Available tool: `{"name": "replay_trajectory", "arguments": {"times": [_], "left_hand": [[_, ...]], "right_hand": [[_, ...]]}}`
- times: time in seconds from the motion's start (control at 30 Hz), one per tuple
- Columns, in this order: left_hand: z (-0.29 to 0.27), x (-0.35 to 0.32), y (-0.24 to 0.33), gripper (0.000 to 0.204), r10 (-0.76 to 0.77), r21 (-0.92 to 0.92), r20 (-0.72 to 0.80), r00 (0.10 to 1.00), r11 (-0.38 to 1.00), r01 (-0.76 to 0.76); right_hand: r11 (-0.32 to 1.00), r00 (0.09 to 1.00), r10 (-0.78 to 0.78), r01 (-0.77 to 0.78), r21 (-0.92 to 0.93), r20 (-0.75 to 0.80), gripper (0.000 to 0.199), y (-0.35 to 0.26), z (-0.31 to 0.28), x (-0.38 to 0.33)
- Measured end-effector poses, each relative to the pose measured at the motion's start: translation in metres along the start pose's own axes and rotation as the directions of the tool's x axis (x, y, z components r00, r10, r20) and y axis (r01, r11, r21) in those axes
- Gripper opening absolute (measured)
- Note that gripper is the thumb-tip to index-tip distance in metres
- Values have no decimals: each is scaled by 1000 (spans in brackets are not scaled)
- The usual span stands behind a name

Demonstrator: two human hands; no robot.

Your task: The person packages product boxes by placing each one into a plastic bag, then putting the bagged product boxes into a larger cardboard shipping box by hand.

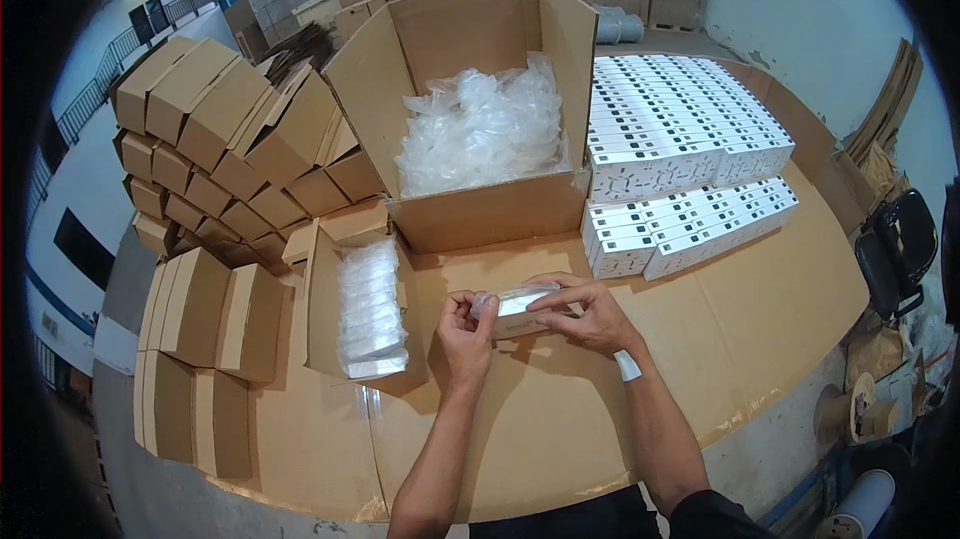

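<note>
Just in front of me, a small white box (518,305) is held level between both hands, with clear plastic film around at least part of it. My left hand (468,331) is closed on its left end, the thumb pressing the near side. At the right end, my right hand (592,317) grips it between thumb and fingers; a white patch is on that wrist. Left of my hands stands an open carton (322,309) with a row of plastic-wrapped white boxes (370,311) in it. Fingertips behind the box are partly hidden.
A large open carton (480,221) heaped with clear plastic bags (485,124) stands ahead. Stacked white boxes (690,129) fill the table's far right. Brown cartons (215,154) are piled at the left, more (200,314) nearer. Cardboard covers the table (720,339); a black chair (895,249) is beyond its right edge.
</note>
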State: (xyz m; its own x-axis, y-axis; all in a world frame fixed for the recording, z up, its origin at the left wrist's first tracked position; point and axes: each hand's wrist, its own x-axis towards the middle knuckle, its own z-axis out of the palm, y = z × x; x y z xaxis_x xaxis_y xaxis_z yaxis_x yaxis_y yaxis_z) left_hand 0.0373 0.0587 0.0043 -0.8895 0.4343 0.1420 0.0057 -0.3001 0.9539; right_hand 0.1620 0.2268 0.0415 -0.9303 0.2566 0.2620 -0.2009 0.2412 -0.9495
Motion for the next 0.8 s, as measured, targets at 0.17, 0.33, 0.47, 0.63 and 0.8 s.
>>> {"name": "replay_trajectory", "arguments": {"times": [0.17, 0.33, 0.47, 0.63, 0.8], "left_hand": [[0, 0, 1, 23, -7, 31, 23, 1000, 999, 6], [0, -1, 3, 22, 3, 8, 36, 999, 1000, -3], [1, 0, -1, 24, 73, 25, 37, 997, 997, -74], [5, -5, 1, 31, 246, 159, -43, 968, 958, -237], [-3, -16, 17, 35, 690, 630, 208, 693, 447, -635]], "right_hand": [[995, 995, 95, -95, -12, -22, 30, -2, 3, 0], [988, 986, 154, -154, 8, -66, 30, -7, 6, 0], [985, 986, 148, -153, -74, -77, 33, -5, 4, 0], [979, 988, 130, -141, -147, -78, 32, -3, 3, 1], [977, 981, 165, -177, -123, -98, 27, -5, 3, 1]]}}
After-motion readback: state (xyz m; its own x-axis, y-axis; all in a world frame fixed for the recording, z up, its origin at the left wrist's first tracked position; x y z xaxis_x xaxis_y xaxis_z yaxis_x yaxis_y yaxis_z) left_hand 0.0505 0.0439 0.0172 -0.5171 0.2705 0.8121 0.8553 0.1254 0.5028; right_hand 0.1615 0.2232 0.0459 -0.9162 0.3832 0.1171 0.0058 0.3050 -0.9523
